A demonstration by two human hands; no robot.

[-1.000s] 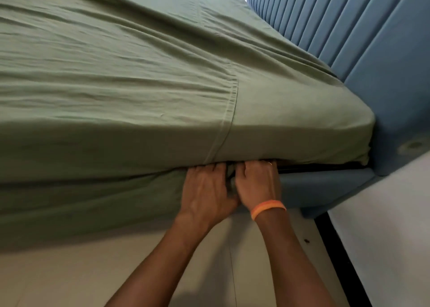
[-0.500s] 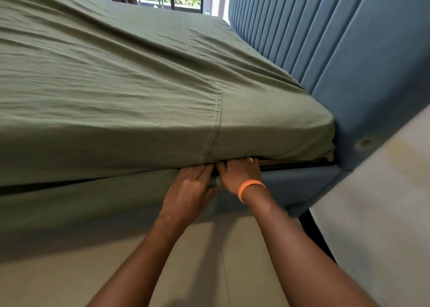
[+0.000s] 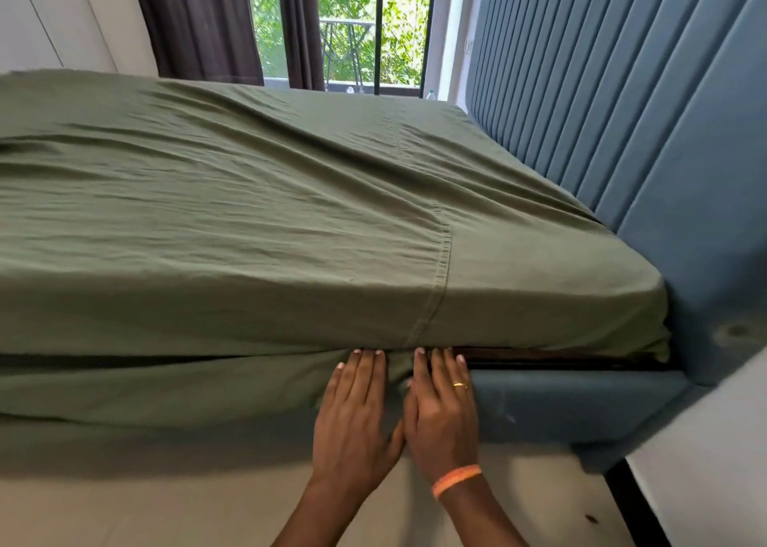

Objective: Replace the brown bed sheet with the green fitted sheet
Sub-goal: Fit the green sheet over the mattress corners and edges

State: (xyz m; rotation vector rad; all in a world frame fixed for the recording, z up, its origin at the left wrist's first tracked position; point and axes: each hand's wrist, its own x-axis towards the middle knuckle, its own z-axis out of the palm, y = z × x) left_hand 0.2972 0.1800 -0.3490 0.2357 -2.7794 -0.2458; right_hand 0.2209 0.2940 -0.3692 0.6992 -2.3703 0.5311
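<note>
We see both hands, left hand and right hand, flat and straight-fingered, gripping nothing, pressing the green sheet under the mattress edge.

Readable text: none in this view.
Green fitted sheet: plain cloth, one stitched seam, no tag or print showing.
Blue headboard: ribbed upholstery, no label or maker's mark.
Bed frame side rail: bare blue fabric, no markings.
Orange wristband: on the right wrist, plain face, no lettering to make out.
Ring: plain gold-coloured band, too small to show any engraving.
Window: bars and foliage only, no signs.
</note>
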